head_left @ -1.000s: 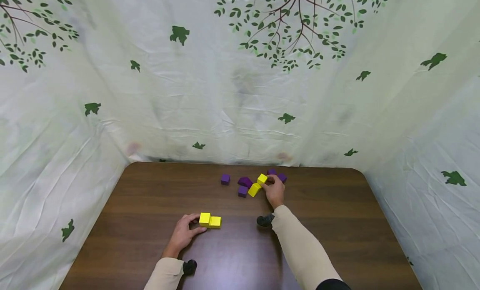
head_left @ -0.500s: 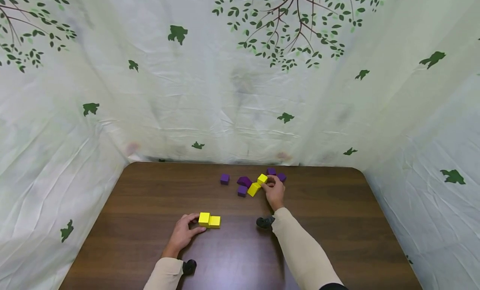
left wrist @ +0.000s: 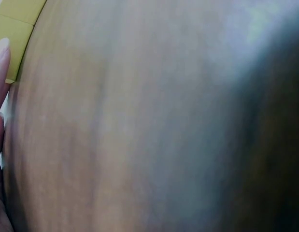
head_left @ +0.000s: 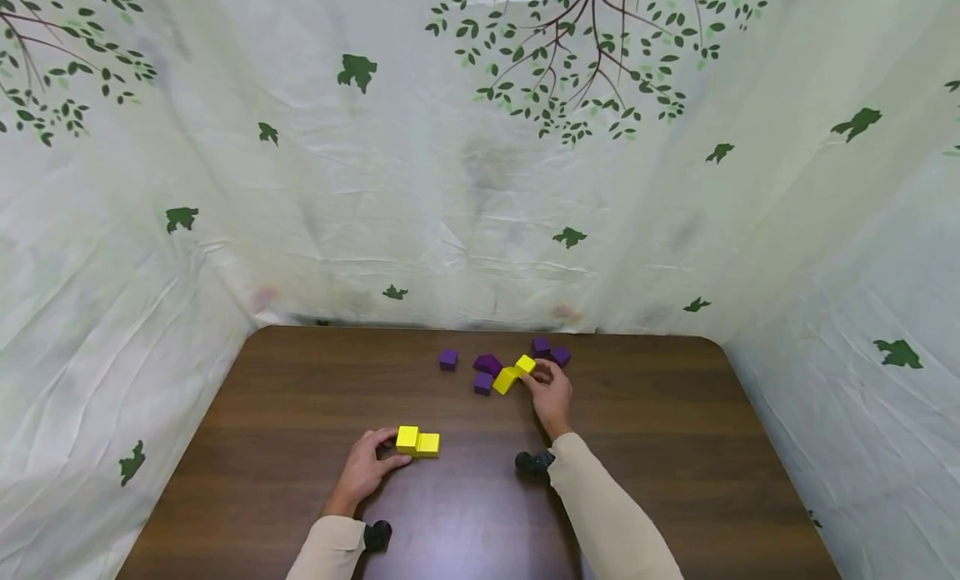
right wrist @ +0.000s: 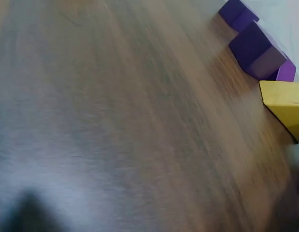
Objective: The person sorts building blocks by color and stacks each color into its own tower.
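My left hand (head_left: 362, 466) has thumb and fingers around the left one of two yellow blocks. That yellow cube (head_left: 407, 440) stands taller in view than the yellow block (head_left: 429, 445) right against its side. In the left wrist view, the thumb (left wrist: 0, 63) lies on a yellow block face (left wrist: 19, 36). Farther off, my right hand (head_left: 551, 399) pinches a small yellow cube (head_left: 525, 364) between thumb and fingers. Its lower left edge meets another yellow block (head_left: 506, 381), whose slanted face shows in the right wrist view as a yellow wedge (right wrist: 284, 104).
Purple blocks lie around the right hand: a cube (head_left: 448, 360) at the left, an arch-like piece (head_left: 487, 364), a cube (head_left: 483, 383) beside the yellow block, and two cubes (head_left: 541, 347) behind the fingers. The brown table (head_left: 300, 380) ends at a patterned cloth (head_left: 465, 188).
My right hand and the yellow cube it pinches have shifted slightly toward me. The left hand and its two yellow blocks have stayed put.
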A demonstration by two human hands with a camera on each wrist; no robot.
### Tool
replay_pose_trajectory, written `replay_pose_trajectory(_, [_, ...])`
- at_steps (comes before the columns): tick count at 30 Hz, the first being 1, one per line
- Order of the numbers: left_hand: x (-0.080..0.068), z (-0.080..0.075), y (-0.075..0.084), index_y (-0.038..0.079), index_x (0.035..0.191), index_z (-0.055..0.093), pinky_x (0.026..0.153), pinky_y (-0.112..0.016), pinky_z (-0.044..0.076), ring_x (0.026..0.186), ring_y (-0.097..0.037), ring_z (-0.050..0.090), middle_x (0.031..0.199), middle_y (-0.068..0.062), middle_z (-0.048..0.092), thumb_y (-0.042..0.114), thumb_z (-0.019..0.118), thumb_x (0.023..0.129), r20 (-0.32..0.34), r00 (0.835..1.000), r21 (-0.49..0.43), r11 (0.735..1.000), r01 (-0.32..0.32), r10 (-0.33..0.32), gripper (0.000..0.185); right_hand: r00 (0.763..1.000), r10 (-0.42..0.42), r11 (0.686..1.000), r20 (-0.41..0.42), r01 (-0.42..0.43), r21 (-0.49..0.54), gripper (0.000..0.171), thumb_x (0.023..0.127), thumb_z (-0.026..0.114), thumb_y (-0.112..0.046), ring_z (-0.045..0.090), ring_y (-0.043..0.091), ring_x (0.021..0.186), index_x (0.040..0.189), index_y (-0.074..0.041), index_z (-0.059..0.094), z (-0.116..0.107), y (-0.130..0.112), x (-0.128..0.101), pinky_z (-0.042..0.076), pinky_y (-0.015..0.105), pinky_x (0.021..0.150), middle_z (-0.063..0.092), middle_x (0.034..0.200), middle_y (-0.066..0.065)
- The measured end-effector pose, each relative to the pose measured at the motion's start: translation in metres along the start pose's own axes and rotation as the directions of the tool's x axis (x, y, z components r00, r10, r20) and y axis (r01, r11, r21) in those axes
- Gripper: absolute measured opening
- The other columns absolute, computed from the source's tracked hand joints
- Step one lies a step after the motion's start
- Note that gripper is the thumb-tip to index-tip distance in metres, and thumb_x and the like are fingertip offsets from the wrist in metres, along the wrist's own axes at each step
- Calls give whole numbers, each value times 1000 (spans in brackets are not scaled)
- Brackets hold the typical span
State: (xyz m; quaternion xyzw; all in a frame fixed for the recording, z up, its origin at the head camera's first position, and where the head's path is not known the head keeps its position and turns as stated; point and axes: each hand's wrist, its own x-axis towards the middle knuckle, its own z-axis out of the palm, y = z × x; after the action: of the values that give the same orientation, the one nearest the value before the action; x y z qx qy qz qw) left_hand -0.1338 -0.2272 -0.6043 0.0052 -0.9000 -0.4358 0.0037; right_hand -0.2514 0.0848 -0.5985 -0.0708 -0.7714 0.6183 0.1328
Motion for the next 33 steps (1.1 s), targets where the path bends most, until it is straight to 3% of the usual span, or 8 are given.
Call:
replay_pose_trajectory(10, [0, 0, 0, 4, 110, 69, 83, -40, 44, 91, -20, 53, 97, -4, 64, 12, 83, 73, -10, 1000, -1, 1000, -3, 3, 40, 999, 33, 995, 3, -34, 96, 33, 80, 77, -3, 65, 31, 95, 111, 0, 65, -4, -2, -17, 53, 29, 77, 67, 105, 19])
replay_pose_trajectory(15, [0, 0, 2, 4, 109, 70, 80, -38, 44, 88, -19, 52, 94, -3, 63, 12, 83, 73, -14, 1000, 5, 1000, -11, 11, 39, 1000, 29, 992, 7, -29, 121, 34, 79, 78, -3, 65, 32, 95, 110, 1, 66, -3, -4, -24, 50, 21, 75, 68, 104, 19])
replay_pose_trajectory(19, [-1, 0, 4, 4, 109, 70, 80, -38, 44, 88, -19, 51, 93, -3, 63, 11, 83, 73, -8, 1000, -4, 1000, 2, -2, 39, 999, 36, 989, 28, -40, 145, 35, 78, 78, -1, 65, 36, 96, 111, 3, 65, -2, -6, -33, 48, 15, 72, 67, 104, 22])
replay_pose_trajectory(25, [-1, -1, 4, 4, 113, 68, 82, -40, 44, 91, -20, 51, 97, -4, 62, 11, 81, 75, 17, 999, 2, 1000, 29, -29, 41, 997, 24, 984, 72, -37, 175, 36, 79, 75, 5, 63, 43, 96, 112, 10, 62, 0, -11, -48, 49, 17, 72, 65, 104, 28])
replay_pose_trajectory(33, [0, 0, 1, 3, 113, 68, 84, -42, 44, 92, -22, 52, 99, -6, 63, 12, 81, 76, 15, 1000, 2, 1000, 18, -18, 41, 996, 0, 982, 91, -17, 187, 35, 78, 78, -2, 66, 25, 88, 111, 0, 67, 8, -13, -72, 52, 20, 74, 68, 102, 16])
